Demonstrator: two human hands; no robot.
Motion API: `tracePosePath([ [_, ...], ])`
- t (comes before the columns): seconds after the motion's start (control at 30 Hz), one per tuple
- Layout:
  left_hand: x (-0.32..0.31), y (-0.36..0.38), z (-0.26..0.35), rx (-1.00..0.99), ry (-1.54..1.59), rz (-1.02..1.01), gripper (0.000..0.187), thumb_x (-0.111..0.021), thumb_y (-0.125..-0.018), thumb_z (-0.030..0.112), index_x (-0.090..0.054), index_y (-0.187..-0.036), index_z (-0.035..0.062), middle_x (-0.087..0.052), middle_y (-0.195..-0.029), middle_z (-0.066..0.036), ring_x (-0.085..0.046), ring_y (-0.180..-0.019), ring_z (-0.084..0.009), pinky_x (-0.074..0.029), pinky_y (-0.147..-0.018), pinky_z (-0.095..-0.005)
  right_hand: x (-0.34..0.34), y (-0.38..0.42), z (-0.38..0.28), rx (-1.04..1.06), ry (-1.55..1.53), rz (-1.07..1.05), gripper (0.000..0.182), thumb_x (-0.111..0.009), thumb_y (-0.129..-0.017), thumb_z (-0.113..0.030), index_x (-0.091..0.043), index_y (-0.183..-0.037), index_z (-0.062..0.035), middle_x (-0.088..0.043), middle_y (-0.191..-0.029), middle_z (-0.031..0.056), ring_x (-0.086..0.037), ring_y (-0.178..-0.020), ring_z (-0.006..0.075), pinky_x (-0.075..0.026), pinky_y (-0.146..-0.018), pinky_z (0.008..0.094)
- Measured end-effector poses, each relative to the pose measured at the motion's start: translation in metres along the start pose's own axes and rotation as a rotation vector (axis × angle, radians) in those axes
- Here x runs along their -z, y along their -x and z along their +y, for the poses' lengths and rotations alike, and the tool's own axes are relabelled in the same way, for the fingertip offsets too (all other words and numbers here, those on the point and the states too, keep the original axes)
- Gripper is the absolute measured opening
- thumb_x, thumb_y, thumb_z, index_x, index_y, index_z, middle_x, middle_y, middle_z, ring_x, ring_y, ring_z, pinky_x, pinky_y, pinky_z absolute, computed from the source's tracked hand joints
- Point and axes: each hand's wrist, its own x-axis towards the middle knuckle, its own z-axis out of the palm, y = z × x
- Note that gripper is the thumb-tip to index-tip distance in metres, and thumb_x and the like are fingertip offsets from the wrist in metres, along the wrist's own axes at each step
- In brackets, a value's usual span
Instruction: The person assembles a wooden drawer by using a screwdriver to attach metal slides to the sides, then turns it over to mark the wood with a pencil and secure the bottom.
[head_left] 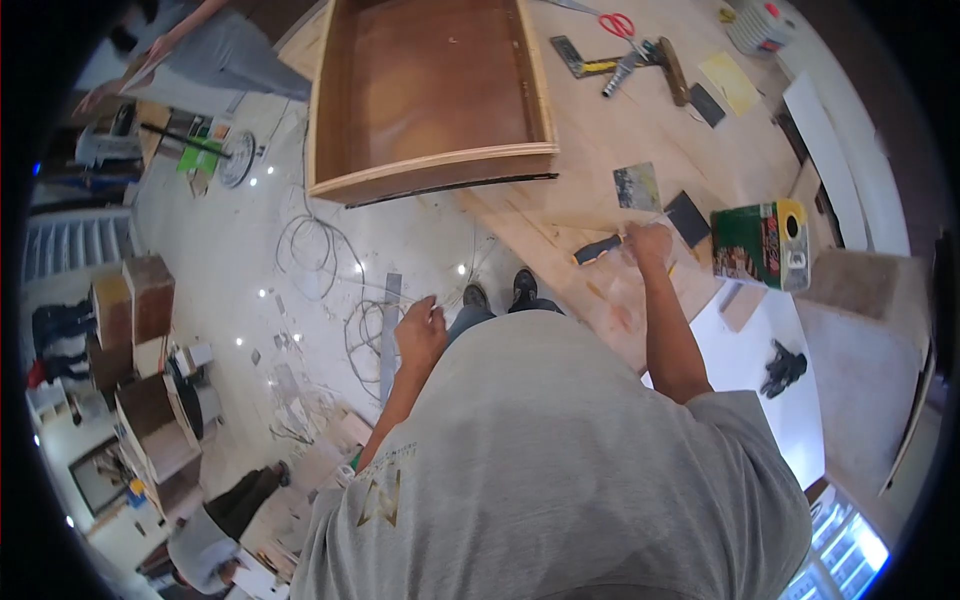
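Note:
My right hand (649,245) is on the wooden worktable (560,220), beside the dark handle of a tool (598,249); its fingers are too blurred to tell what they hold. A dark square sheet (688,219) and a speckled square piece (636,186) lie just beyond it. My left hand (421,325) hangs over the floor with its fingers curled together; whatever is between them is too small to make out. An open wooden drawer box (435,165) rests on the table ahead.
A green and yellow can (762,245) stands right of my right hand. Red scissors (617,25), a hammer (672,72) and a square (568,58) lie at the back. Cables (312,250) cover the floor. Other people (225,50) are at the left edges.

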Motion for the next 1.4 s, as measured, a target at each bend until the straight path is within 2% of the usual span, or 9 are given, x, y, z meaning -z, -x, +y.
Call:
tracePosePath([
  [0.07,-0.001,-0.015,0.018,-0.071,0.091,0.025,0.029,-0.064,-0.083,0.014,-0.066,-0.109,0.001,-0.069,-0.099,-0.019,-0.068,-0.083,-0.0347,-0.054,-0.074,-0.0414,-0.01,-0.012,0.017,-0.211,-0.412,-0.24,0.035,-0.074,-0.08,-0.032,-0.067,-0.081,0.0027,-0.069,-0.082,0.0167,-0.07,-0.071,0.0251,-0.056,-0.062,0.0346],
  [0.17,-0.001,-0.035,0.045,-0.161,0.246,-0.059,0.035,-0.067,-0.082,0.017,-0.064,-0.114,0.0026,-0.068,-0.107,-0.019,-0.067,-0.092,-0.0348,-0.054,-0.08,-0.0406,0.02,0.038,-0.007,-0.127,-0.686,-0.221,0.022,-0.073,-0.083,-0.019,-0.062,-0.083,-0.0009,-0.067,-0.077,0.012,-0.069,-0.071,0.0179,-0.055,-0.057,0.0277],
  [0.27,0.005,-0.042,0.072,-0.405,0.288,-0.125,0.044,-0.07,-0.082,0.021,-0.06,-0.121,0.0034,-0.065,-0.115,-0.019,-0.065,-0.099,-0.0356,-0.052,-0.087,-0.0395,0.042,0.112,-0.056,0.237,-0.836,-0.444,0.02,-0.071,-0.086,-0.019,-0.06,-0.088,-0.0019,-0.067,-0.077,0.0109,-0.068,-0.07,0.0171,-0.055,-0.058,0.0273],
  [0.37,0.006,-0.03,0.076,-0.4,0.495,-0.158,0.045,-0.071,-0.082,0.023,-0.06,-0.121,0.0044,-0.067,-0.109,-0.019,-0.065,-0.095,-0.0379,-0.052,-0.083,-0.0401,0.026,0.176,-0.115,0.377,-0.839,-0.712,0.018,-0.069,-0.087,-0.016,-0.06,-0.086,0.0002,-0.068,-0.081,0.0128,-0.069,-0.071,0.018,-0.054,-0.056,0.0273],
  [0.47,0.007,-0.005,0.061,0.04,0.629,-0.176,0.046,-0.071,-0.082,0.024,-0.059,-0.121,0.0048,-0.067,-0.102,-0.02,-0.065,-0.091,-0.0392,-0.05,-0.079,-0.0404,-0.001,0.212,-0.163,0.427,-0.767,-0.949,0.017,-0.068,-0.088,-0.015,-0.059,-0.088,-0.0002,-0.067,-0.082,0.0122,-0.068,-0.071,0.0175,-0.054,-0.06,0.0277],
  [0.63,0.004,0.039,0.005,0.278,0.753,0.124,0.036,-0.07,-0.084,0.022,-0.063,-0.114,0.0027,-0.067,-0.09,-0.019,-0.066,-0.082,-0.0302,-0.05,-0.075,-0.0362,-0.057,0.244,-0.22,0.492,-0.552,-1.089,0.015,-0.066,-0.09,-0.016,-0.059,-0.087,-0.0025,-0.067,-0.08,0.0096,-0.067,-0.071,0.0171,-0.054,-0.063,0.0291],
  [0.83,-0.004,0.077,-0.041,0.515,0.731,0.301,0.035,-0.07,-0.082,0.022,-0.066,-0.109,0.0021,-0.067,-0.089,-0.018,-0.065,-0.08,-0.0297,-0.05,-0.076,-0.0357,-0.127,0.265,-0.262,0.354,-0.558,-1.207,0.01,-0.06,-0.094,-0.014,-0.059,-0.091,-0.0048,-0.067,-0.084,0.0092,-0.066,-0.074,0.0187,-0.054,-0.067,0.0328],
  [1.2,-0.031,0.036,-0.08,0.626,0.786,0.608,0.039,-0.073,-0.077,0.022,-0.067,-0.108,0.0,-0.068,-0.1,-0.02,-0.066,-0.092,-0.0356,-0.05,-0.081,-0.0415,-0.228,0.236,-0.329,0.279,-0.544,-1.252,0.01,-0.056,-0.097,-0.014,-0.058,-0.1,-0.0044,-0.065,-0.091,0.0089,-0.066,-0.085,0.0239,-0.053,-0.075,0.0383],
  [1.4,-0.032,0.007,-0.088,0.593,0.782,0.769,0.026,-0.07,-0.075,0.016,-0.066,-0.097,0.0016,-0.064,-0.089,-0.021,-0.062,-0.086,-0.0398,-0.048,-0.076,-0.0469,-0.252,0.231,-0.352,0.156,-0.654,-1.169,0.012,-0.056,-0.097,-0.012,-0.058,-0.105,-0.0038,-0.066,-0.096,0.0091,-0.066,-0.09,0.0251,-0.052,-0.074,0.0377],
])
